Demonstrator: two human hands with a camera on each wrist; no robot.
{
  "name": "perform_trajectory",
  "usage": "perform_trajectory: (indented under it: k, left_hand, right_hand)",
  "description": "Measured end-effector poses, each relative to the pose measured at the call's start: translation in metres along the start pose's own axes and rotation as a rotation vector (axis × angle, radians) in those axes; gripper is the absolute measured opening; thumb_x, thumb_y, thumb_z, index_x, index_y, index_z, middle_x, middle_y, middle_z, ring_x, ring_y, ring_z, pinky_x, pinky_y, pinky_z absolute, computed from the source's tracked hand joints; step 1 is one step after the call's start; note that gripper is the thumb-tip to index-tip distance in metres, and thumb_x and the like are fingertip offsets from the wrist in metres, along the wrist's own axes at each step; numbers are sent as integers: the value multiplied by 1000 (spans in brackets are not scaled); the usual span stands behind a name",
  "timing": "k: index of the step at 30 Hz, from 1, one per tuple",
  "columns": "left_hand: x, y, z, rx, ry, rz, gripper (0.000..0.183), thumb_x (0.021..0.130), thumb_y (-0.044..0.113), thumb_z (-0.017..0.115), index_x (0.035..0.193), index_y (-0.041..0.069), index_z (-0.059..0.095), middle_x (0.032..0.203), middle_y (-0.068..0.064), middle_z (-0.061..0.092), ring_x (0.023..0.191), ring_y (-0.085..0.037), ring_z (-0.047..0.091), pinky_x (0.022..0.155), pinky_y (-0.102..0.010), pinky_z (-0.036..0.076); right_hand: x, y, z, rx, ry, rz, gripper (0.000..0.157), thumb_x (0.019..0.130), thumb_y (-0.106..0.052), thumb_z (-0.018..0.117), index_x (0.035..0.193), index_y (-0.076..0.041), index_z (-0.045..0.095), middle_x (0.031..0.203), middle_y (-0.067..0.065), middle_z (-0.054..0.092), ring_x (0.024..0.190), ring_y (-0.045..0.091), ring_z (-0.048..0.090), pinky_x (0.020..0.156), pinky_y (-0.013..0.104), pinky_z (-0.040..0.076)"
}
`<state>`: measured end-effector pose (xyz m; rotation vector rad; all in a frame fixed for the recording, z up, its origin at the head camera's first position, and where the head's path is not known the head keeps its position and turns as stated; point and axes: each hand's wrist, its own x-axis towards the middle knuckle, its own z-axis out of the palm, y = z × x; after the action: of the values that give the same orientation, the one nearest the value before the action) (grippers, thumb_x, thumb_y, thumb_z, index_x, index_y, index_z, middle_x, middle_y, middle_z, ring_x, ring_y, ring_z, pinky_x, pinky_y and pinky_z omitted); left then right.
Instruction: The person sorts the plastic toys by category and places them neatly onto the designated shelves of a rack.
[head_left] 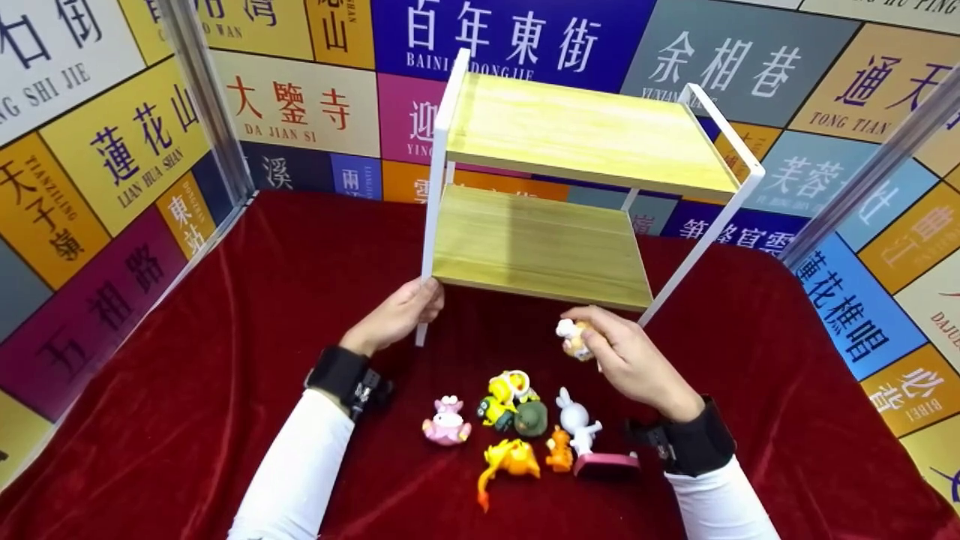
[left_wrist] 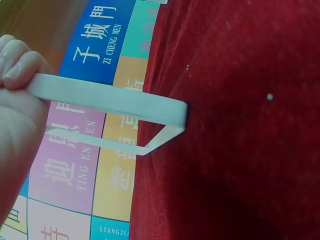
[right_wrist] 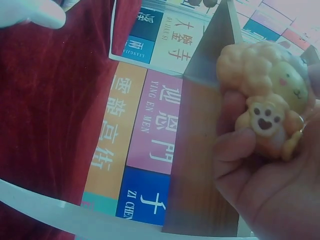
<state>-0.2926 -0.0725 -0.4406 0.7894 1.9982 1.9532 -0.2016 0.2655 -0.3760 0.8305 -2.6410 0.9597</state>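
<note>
A small two-tier shelf with wood-look boards and a white frame stands at the back of the cloth. With fingers curled, my left hand grips its left front leg near the lower board; the left wrist view shows that white frame leg running out from the fingers. My right hand holds a small fluffy figurine just in front of the lower board, by the right front leg. Seen in the right wrist view, the figurine is cream-coloured with a smiling face and a paw-print mark.
Several toys lie between my forearms: a pink figure, a yellow-and-green cluster, an orange long-tailed one, a small orange one and a white rabbit on a pink base. Printed sign panels surround the red cloth.
</note>
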Motion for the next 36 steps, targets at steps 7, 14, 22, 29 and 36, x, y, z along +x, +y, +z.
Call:
perform_trajectory:
  k: [7,14,22,29,36]
  left_hand:
    - [-1,1,1,-4,-4,5,38,110,40,31,84,13,39,75,2,36,67,-8,36,66,-24,33]
    - [-1,3,1,6,6,-29,34,111,32,30,85,13,40,78,1,38,71,-9,40,70,-26,39]
    - [-1,3,0,22,9,-38,35,112,32,27,86,13,40,77,1,37,70,-9,38,68,-25,37]
    - [-1,3,0,19,6,-31,37,112,33,26,84,12,39,75,1,35,68,-10,35,67,-26,34]
    - [0,2,1,9,6,-23,37,112,34,27,83,13,38,76,1,35,70,-10,37,69,-26,36]
  right_hand:
    - [-1,1,1,63,24,13,23,90,-8,68,112,-11,61,82,-7,61,70,6,55,61,23,47]
    - [-1,2,0,62,55,-15,35,83,-5,76,113,-7,58,88,-3,64,72,6,57,59,22,49]
    - [-1,2,1,66,64,-16,36,86,-14,81,112,-5,58,86,0,66,68,5,56,56,21,47]
    - [-1,-9,-1,142,29,69,38,87,-13,79,113,-3,54,88,4,65,71,6,57,60,21,49]
    - [-6,-33,-6,484,-152,40,41,92,7,63,123,5,37,105,12,59,90,7,61,76,19,52]
